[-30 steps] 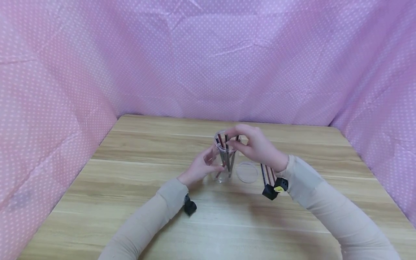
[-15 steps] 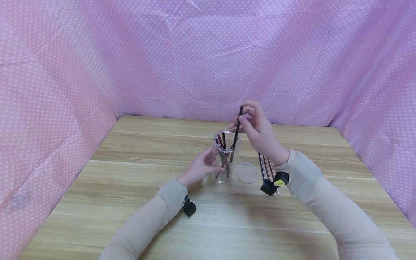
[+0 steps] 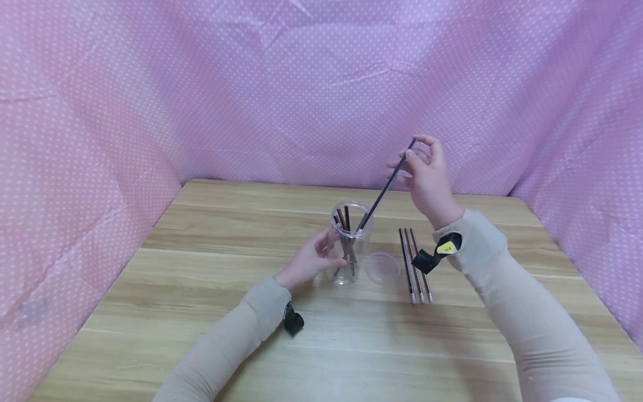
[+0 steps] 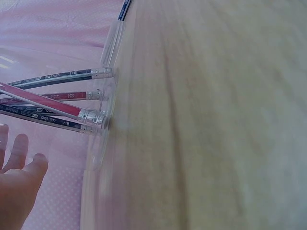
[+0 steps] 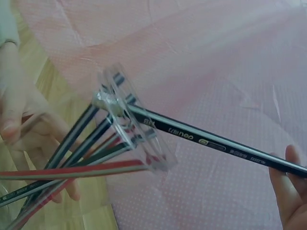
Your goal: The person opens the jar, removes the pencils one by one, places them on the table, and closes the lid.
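My left hand (image 3: 306, 259) grips a clear plastic cup (image 3: 364, 248) from its left side; the cup stands upright on the table. Inside lean several black and red pencils (image 4: 67, 108), eraser ends down in the left wrist view. Up and to the right, my right hand (image 3: 427, 181) pinches a black pencil (image 3: 392, 180) near its upper end. This pencil slants down to the left, and its lower end is at the cup's mouth. In the right wrist view the pencil (image 5: 206, 136) has its eraser end within the cup's rim (image 5: 160, 158).
A round clear lid (image 3: 383, 268) lies flat just right of the cup. Beyond it, three pencils (image 3: 415, 267) lie side by side on the wooden table (image 3: 241, 218), eraser ends toward me. Pink dotted cloth (image 3: 321, 111) hangs behind the table and along both sides.
My right hand has gone from the cup's mouth upward and to the right, drawing the black pencil most of the way out. The left hand and the cup have stayed put.
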### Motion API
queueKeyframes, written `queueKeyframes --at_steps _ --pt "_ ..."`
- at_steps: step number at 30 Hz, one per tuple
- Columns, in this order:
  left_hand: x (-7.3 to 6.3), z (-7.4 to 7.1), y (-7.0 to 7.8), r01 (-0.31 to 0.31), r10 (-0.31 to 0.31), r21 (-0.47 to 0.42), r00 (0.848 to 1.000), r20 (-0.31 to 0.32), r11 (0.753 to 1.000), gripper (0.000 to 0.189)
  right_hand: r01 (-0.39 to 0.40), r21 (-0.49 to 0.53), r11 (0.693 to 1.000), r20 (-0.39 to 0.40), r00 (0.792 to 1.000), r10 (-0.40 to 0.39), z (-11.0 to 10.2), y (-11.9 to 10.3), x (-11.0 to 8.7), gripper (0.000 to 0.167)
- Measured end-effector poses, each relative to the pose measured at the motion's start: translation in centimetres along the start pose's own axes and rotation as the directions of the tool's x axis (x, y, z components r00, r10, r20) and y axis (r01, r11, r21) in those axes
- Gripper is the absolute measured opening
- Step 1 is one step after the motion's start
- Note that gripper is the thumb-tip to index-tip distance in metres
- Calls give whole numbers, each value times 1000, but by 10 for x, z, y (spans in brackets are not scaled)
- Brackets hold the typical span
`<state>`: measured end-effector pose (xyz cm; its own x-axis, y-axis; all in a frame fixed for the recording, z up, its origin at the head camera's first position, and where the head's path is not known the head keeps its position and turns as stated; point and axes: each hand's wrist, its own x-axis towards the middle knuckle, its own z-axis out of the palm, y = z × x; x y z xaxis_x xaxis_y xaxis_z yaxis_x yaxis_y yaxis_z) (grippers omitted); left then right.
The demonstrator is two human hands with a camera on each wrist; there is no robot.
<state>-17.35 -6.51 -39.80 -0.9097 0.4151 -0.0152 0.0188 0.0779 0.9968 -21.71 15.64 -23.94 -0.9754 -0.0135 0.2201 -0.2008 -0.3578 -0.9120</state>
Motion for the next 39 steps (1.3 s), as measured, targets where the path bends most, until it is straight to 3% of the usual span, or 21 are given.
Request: queueKeyframes --at_steps 9,17,20,27,39 --pt "4 -4 3 -15 15 22 1000 0 1000 86 -43 133 990 -53 997 51 -15 -3 8 25" --pt "10 -7 5 -17 17 17 1000 12 1000 87 -85 304 949 -79 990 114 -32 -8 11 23" --pt "10 -8 5 -17 17 27 1000 7 999 87 -140 265 954 -59 985 161 -42 -3 8 22" --pt "10 -9 3 -5 4 26 1000 18 1000 87 -294 40 955 37 956 292 -66 19 -3 20" --pt "13 -14 -3 -24 23 10 999 38 1000 88 -374 -137 917 89 917 388 -89 41 -15 19"
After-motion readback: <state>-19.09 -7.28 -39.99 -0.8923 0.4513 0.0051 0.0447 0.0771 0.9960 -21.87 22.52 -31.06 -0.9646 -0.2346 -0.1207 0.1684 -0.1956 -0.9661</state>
